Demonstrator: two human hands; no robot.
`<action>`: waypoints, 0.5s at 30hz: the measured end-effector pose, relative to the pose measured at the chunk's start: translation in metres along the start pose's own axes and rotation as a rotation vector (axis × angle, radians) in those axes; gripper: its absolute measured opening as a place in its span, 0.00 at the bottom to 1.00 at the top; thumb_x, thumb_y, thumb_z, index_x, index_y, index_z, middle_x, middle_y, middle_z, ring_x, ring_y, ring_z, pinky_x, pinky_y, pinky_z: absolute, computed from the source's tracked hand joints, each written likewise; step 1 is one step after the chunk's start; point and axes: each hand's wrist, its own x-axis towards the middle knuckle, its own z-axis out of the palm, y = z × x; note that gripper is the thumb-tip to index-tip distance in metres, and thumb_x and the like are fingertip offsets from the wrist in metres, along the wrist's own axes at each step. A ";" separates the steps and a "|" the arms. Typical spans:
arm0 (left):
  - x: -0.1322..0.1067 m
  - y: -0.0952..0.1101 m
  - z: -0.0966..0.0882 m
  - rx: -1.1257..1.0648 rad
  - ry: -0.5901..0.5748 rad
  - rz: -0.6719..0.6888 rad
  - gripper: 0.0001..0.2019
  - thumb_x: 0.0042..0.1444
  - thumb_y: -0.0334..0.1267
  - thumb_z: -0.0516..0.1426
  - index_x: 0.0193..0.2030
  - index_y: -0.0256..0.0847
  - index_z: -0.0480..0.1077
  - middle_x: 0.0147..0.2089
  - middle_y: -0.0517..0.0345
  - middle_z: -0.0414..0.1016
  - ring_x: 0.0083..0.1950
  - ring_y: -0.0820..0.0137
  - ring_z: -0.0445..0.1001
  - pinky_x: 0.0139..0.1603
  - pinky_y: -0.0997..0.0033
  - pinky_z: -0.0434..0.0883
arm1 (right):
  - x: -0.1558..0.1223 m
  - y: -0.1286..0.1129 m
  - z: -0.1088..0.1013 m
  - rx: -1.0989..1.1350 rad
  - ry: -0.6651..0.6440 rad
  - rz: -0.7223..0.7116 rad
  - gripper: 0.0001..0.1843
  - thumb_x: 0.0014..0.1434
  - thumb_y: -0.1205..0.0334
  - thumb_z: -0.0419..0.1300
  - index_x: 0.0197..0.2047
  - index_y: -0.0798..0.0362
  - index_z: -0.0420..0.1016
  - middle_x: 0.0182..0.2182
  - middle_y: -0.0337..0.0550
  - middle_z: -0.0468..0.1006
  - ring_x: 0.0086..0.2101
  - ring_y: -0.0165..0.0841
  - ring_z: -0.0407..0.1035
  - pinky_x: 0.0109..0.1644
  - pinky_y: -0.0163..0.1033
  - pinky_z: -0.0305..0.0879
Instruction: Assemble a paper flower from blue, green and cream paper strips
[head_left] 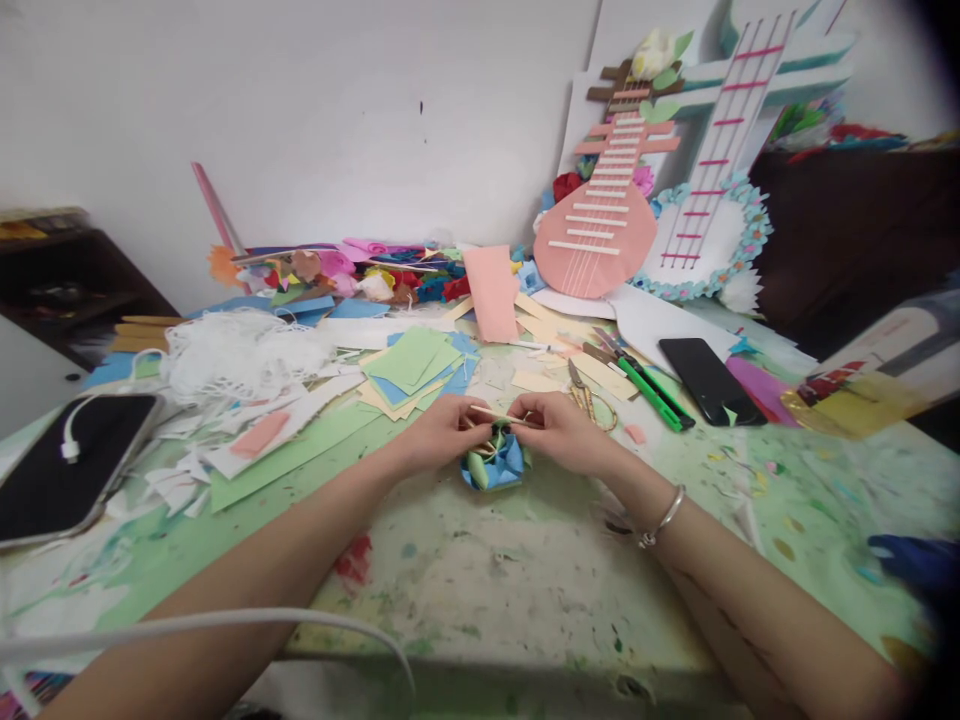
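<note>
The blue-and-green paper piece (504, 467) sat just beneath your fingers, over the paint-stained table (480, 580).
Above it, your left hand (442, 435) and right hand (562, 430) both pinched a thin pale stick (496, 412). Scissors (576, 378) lay just beyond your right hand, green paper sheets (416, 357) beyond your left; a pink paper instrument (592, 240) stood at the back.

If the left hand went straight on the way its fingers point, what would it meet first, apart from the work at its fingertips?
Probably the right hand, which faces the left hand across a small gap at the blue and green paper piece; depth is unclear here.
</note>
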 end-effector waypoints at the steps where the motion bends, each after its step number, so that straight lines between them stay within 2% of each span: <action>1: -0.001 0.002 -0.003 0.036 -0.037 0.014 0.06 0.47 0.35 0.57 0.29 0.33 0.70 0.24 0.61 0.70 0.25 0.77 0.68 0.24 0.81 0.63 | 0.000 0.000 0.001 0.007 0.006 -0.004 0.06 0.50 0.63 0.55 0.29 0.57 0.70 0.20 0.35 0.64 0.22 0.23 0.56 0.23 0.29 0.48; 4: -0.002 0.004 -0.009 -0.024 -0.142 0.014 0.11 0.48 0.38 0.57 0.34 0.32 0.73 0.26 0.58 0.71 0.27 0.77 0.68 0.27 0.80 0.65 | -0.001 -0.002 0.002 0.035 0.023 -0.018 0.04 0.49 0.64 0.55 0.29 0.56 0.69 0.19 0.33 0.63 0.22 0.23 0.55 0.23 0.29 0.48; 7: -0.002 0.003 -0.011 -0.148 -0.165 -0.015 0.13 0.47 0.40 0.58 0.36 0.30 0.73 0.28 0.56 0.72 0.28 0.76 0.69 0.29 0.79 0.67 | -0.002 -0.007 0.003 0.048 0.057 -0.012 0.03 0.48 0.65 0.55 0.28 0.55 0.68 0.18 0.33 0.62 0.21 0.23 0.55 0.23 0.29 0.47; 11: -0.001 0.003 -0.008 -0.099 -0.098 -0.006 0.08 0.46 0.36 0.58 0.28 0.31 0.71 0.21 0.60 0.68 0.23 0.79 0.65 0.22 0.82 0.60 | -0.004 -0.016 0.004 -0.028 0.136 0.017 0.02 0.45 0.66 0.56 0.23 0.55 0.66 0.17 0.33 0.63 0.21 0.24 0.56 0.23 0.29 0.47; 15: 0.000 0.005 -0.001 0.115 0.075 0.075 0.04 0.43 0.32 0.56 0.23 0.32 0.69 0.20 0.63 0.65 0.23 0.79 0.63 0.21 0.82 0.57 | -0.005 -0.023 0.008 -0.199 0.271 -0.003 0.06 0.42 0.68 0.56 0.18 0.55 0.62 0.16 0.33 0.62 0.20 0.24 0.55 0.24 0.31 0.47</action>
